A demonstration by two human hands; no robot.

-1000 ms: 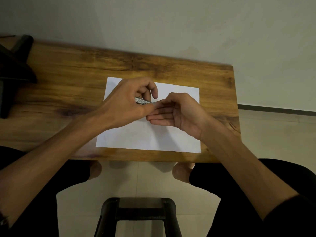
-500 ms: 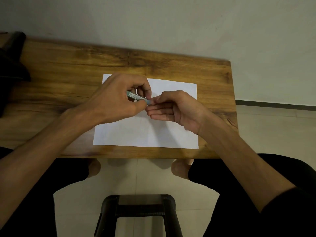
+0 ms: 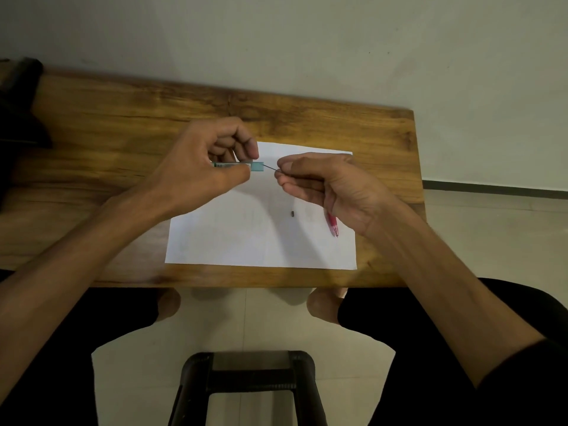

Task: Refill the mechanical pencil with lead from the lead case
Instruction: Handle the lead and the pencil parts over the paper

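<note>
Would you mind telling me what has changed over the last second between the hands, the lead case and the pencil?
The right hand has drawn back to the right, its fingers pinching a lead pulled partly out of the lead case. The left hand still grips the case. The hands, touching before, are now apart, uncovering the pencil on the paper.

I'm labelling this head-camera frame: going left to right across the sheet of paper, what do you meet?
Left hand → lead case → lead → small dark piece → right hand, with the pink pencil showing under it.
</note>
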